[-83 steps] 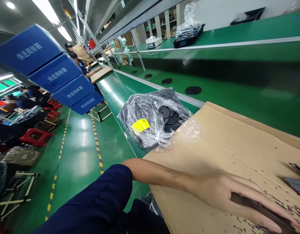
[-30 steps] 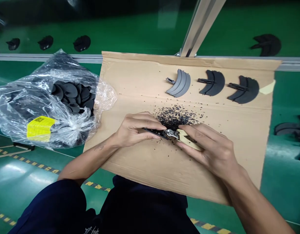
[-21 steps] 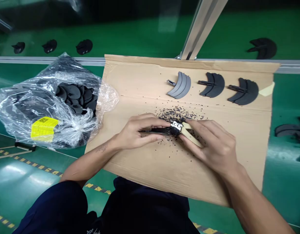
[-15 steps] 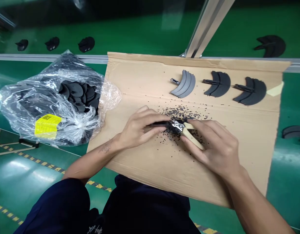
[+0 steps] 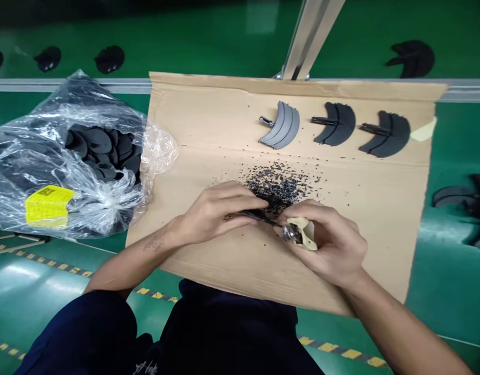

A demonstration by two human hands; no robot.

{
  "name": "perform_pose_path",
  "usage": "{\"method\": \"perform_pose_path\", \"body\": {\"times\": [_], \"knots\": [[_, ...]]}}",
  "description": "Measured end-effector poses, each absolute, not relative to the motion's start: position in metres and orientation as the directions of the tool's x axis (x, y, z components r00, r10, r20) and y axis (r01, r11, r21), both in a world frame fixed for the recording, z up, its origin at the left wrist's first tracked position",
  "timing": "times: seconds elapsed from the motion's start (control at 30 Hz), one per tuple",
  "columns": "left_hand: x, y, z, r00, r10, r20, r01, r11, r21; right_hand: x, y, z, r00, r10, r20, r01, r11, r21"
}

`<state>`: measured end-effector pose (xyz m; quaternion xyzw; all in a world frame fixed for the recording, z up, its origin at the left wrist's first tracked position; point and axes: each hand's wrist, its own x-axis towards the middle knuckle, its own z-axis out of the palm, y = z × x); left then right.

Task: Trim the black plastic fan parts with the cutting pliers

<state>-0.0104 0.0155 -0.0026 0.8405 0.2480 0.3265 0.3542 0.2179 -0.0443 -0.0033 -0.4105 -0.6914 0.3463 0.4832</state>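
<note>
My left hand (image 5: 212, 213) pinches a thin black plastic part (image 5: 252, 215) edge-on over the cardboard sheet (image 5: 209, 130). My right hand (image 5: 329, 245) is closed round small cutters with beige handles (image 5: 300, 234), their metal jaws at the part's right end. A heap of black trimmings (image 5: 279, 185) lies just beyond both hands. Three fan-shaped parts lie in a row at the sheet's far side: a grey one (image 5: 281, 126) and two black ones (image 5: 336, 124) (image 5: 386, 134).
A clear plastic bag of black discs (image 5: 76, 156) with a yellow label (image 5: 47, 204) rests at the left on the green bench (image 5: 451, 291). More black parts (image 5: 414, 57) lie on the conveyor beyond a metal rail (image 5: 68, 85). A metal post (image 5: 308, 31) rises behind the sheet.
The view swung from the aisle down to the cardboard. Since half a second ago, the cutters have turned handles toward me and slid a little nearer along the black part.
</note>
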Motion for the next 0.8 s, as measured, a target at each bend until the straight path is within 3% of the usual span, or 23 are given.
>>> {"method": "perform_pose_path", "body": {"times": [0.1,0.17,0.3,0.47,0.8], "knots": [[-0.014,0.021,-0.003,0.695,0.632,0.344,0.179,-0.615,0.768,0.224,-0.042,-0.003,-0.211,0.914,0.345,0.216,0.388,-0.896],[-0.015,0.024,-0.005,0.649,0.674,0.353,0.169,-0.580,0.797,0.230,-0.038,-0.005,-0.199,0.918,0.343,0.312,0.392,-0.866],[-0.016,0.027,-0.008,0.568,0.726,0.387,0.127,-0.542,0.831,0.243,-0.027,-0.011,-0.327,0.844,0.424,0.584,0.534,-0.612],[-0.014,0.026,-0.008,0.563,0.721,0.403,0.098,-0.542,0.834,0.245,-0.025,-0.014,-0.415,0.788,0.454,0.668,0.603,-0.436],[-0.012,0.022,-0.008,0.576,0.696,0.430,0.083,-0.573,0.815,0.247,-0.027,-0.012,-0.431,0.784,0.446,0.634,0.615,-0.468]]}}
